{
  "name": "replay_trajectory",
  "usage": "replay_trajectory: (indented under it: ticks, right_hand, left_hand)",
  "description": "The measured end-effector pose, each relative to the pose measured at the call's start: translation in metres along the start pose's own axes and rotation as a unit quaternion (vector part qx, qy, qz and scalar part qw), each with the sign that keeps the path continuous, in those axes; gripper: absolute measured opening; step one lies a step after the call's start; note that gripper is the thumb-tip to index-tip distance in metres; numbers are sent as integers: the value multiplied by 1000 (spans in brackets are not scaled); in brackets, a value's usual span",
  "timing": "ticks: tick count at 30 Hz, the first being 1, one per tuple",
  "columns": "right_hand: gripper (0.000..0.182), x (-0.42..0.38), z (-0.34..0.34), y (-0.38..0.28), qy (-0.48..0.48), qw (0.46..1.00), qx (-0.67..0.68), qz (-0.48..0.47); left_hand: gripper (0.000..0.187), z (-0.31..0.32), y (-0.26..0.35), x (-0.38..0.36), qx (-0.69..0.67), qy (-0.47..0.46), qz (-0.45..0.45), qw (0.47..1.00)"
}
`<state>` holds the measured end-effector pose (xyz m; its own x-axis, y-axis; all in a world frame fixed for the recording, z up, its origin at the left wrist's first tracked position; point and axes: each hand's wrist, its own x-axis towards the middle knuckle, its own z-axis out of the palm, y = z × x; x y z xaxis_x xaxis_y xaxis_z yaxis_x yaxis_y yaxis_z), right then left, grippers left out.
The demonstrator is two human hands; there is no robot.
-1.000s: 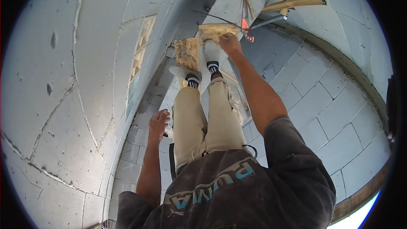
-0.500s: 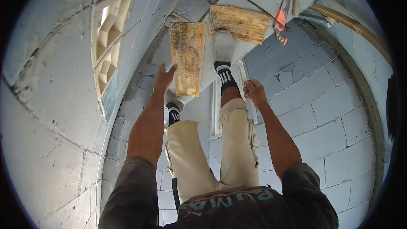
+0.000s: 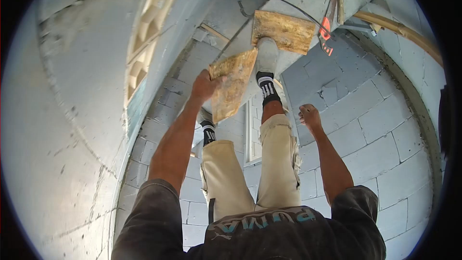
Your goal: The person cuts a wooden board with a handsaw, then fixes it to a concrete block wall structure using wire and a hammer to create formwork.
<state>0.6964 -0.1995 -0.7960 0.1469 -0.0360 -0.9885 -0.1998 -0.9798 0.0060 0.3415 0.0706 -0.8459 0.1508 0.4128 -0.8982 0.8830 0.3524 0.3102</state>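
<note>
My left hand (image 3: 205,86) grips the left edge of a stained wooden board (image 3: 234,84), which is tilted and raised above my left foot. Its fingers wrap round the edge and are partly hidden. Off to the right, my right hand (image 3: 308,115) hangs in the air with its fingers curled; whether something small is inside cannot be made out. A second wooden board (image 3: 286,31) lies ahead on the grey ledge, with my right shoe (image 3: 267,55) against its near edge.
A hand saw with a red and black handle (image 3: 326,29) lies on the ledge at the right. A thin dark rod (image 3: 293,6) crosses the far board. Grey block walls (image 3: 356,130) drop away below, and a wooden beam (image 3: 399,30) runs at the upper right.
My left hand has closed on the left board, lifting and tilting it. My right hand has moved slightly right, its fingers still curled. The whole view has shifted a little.
</note>
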Motion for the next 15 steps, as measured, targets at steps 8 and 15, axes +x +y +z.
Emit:
replay_trajectory:
  ticks: [8,15]
  right_hand:
    - [102,-157,122,-188,-196,821,-401,-356]
    - [60,-269,172,-221,-317,656,-451,-515]
  left_hand:
    - [36,-124,115,-323,-103,102,63,987]
    - [52,-184,127,-565,-169,228,-5,959]
